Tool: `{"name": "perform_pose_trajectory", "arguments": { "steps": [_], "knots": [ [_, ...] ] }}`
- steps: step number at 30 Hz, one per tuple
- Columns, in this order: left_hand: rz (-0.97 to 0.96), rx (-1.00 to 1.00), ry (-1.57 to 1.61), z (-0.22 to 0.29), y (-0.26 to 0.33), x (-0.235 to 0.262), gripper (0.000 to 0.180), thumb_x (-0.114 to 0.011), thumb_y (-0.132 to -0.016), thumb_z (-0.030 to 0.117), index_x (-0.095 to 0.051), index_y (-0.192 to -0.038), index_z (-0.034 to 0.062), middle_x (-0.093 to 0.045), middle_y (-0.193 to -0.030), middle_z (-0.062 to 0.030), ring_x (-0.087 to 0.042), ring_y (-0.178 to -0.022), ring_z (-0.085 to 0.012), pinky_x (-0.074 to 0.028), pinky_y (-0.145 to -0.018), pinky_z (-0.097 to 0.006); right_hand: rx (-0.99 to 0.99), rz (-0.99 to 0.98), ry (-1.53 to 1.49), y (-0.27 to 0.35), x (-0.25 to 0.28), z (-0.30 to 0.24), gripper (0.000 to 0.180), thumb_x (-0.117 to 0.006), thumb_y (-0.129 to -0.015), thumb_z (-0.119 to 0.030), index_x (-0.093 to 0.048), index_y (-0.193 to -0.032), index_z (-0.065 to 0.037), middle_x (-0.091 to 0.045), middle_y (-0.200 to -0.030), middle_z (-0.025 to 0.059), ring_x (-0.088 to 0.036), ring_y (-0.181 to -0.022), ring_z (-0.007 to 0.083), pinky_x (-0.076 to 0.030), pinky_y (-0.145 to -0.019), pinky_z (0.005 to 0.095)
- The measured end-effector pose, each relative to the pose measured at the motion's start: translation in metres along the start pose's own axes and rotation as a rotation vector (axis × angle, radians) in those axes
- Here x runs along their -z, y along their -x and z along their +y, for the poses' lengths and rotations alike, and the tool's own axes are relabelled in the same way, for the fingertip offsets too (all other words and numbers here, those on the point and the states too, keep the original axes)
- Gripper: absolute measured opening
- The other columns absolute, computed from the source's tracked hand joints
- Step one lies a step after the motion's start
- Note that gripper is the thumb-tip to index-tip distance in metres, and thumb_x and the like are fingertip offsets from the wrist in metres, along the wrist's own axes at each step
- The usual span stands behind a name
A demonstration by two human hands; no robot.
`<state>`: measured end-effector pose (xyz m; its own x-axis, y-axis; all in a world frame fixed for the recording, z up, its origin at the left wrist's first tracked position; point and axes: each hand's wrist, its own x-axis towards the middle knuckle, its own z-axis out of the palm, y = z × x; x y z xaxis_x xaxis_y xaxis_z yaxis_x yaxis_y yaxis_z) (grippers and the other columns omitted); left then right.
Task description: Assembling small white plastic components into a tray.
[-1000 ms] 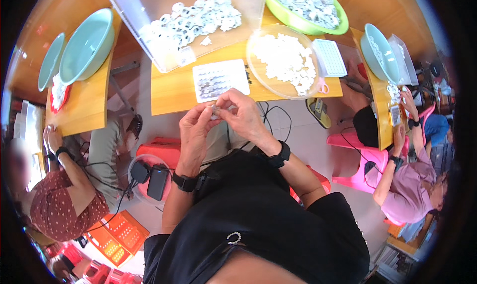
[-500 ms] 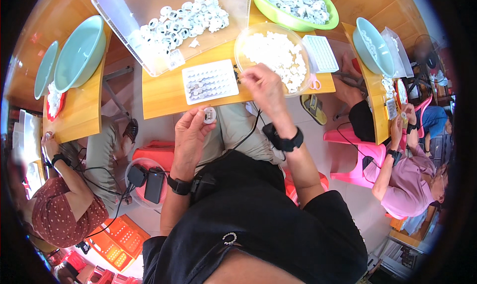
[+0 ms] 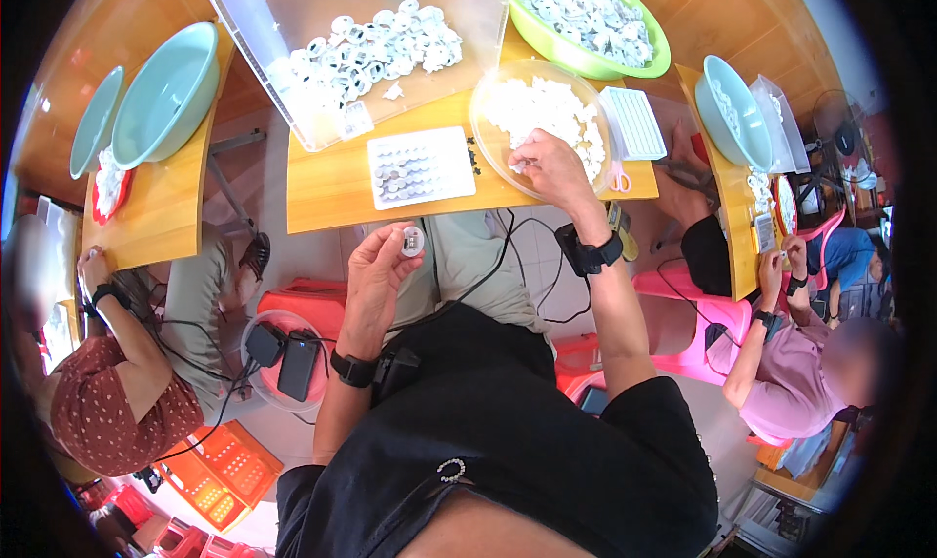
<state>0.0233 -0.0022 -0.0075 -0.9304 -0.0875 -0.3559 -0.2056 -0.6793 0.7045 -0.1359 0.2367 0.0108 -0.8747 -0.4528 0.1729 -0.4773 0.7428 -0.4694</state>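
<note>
My left hand pinches a small round white plastic piece between thumb and fingertips, just off the table's front edge. Its face shows small metal parts. My right hand reaches over a round transparent tub of small white plastic pieces. Its fingers are pinched together near the pieces; whatever they hold is too small to make out. Left of the tub lies a white tray with rows of silver button cells. Several tiny black parts lie between tray and tub.
A large transparent bin of round white pieces and a green basin stand farther back. Pink scissors and a ridged white tray are right of the tub. Co-workers sit left and right. A cable hangs by my legs.
My right hand has moved right and slightly down, from the tub's left rim to over the white pieces in it. My left hand still holds the round piece, nearly unmoved.
</note>
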Motion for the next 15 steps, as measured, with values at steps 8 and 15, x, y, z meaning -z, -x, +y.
{"name": "perform_pose_trajectory", "arguments": {
  "steps": [8,15],
  "knots": [
    [-0.025,0.013,-0.036,-0.001,0.0,0.004,0.021,-0.053,-0.092,0.018,-0.059,-0.104,0.0028,-0.063,-0.094,-0.0055,-0.061,-0.078,-0.0123,-0.053,-0.069,-0.023,-0.098,0.037,-0.043,0.004,-0.003,-0.007,0.02,-0.066,-0.067,-0.001,-0.067,-0.086,-0.005,-0.058,-0.076,0.009,-0.058,-0.065,0.0205,-0.046,-0.062,0.0314],
    [-0.061,0.047,0.022,0.004,0.001,0.001,0.022,-0.053,-0.091,0.019,-0.058,-0.106,0.0023,-0.062,-0.097,-0.0063,-0.061,-0.08,-0.0128,-0.053,-0.071,-0.024,-0.076,0.17,-0.224,0.0,-0.01,-0.004,0.012,-0.064,-0.069,-0.001,-0.063,-0.082,-0.001,-0.059,-0.075,0.0098,-0.059,-0.066,0.0196,-0.047,-0.06,0.03]
  ]
}}
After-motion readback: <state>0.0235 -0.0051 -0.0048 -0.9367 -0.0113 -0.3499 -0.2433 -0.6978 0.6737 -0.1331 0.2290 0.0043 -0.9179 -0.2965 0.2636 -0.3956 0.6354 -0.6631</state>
